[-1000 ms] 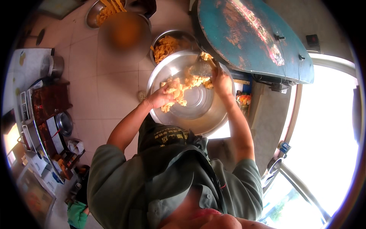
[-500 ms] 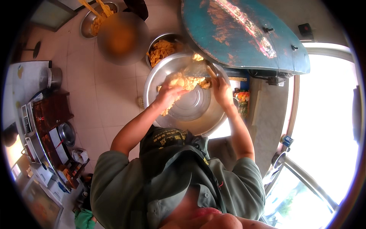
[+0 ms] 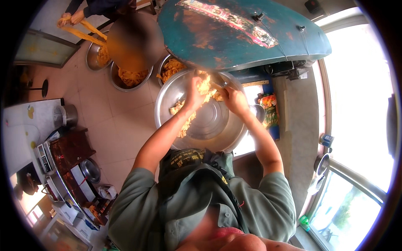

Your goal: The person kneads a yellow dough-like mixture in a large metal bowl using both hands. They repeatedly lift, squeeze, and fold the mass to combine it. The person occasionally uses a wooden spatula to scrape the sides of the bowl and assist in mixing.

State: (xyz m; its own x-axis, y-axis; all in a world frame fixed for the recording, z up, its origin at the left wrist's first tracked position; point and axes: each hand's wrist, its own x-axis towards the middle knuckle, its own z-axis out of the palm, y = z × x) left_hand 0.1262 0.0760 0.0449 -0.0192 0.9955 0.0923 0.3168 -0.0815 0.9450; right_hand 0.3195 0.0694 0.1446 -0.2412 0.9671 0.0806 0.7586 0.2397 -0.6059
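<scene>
**Crumbly yellow dough (image 3: 204,87) in the big steel basin (image 3: 213,119), hand at each side of it**

Left to right:
- White desk (image 3: 27,129), steel pot (image 3: 69,115) by its right edge.
- Co-worker's hands (image 3: 71,19), closed on long yellow strips (image 3: 86,35); the strips trail down into a steel bowl on the tiled floor (image 3: 100,108).
- Two more bowls of strips, the farther-right one just beside the basin's upper-left rim.
- Dough runs from the basin's left side up to near its upper rim; base shows bare at the centre and right.
- Left hand (image 3: 194,94): inside the upper-left part of the basin, fingers against the dough. Grip or just contact, can't tell.
- Right hand (image 3: 235,100): at the basin's upper-right, fingers curled, pointing toward the dough. Can't tell if clamped on anything.
- Worn teal machine (image 3: 234,37) beyond the basin's upper rim.
- Red-and-green packet (image 3: 269,109) right of the basin.
</scene>
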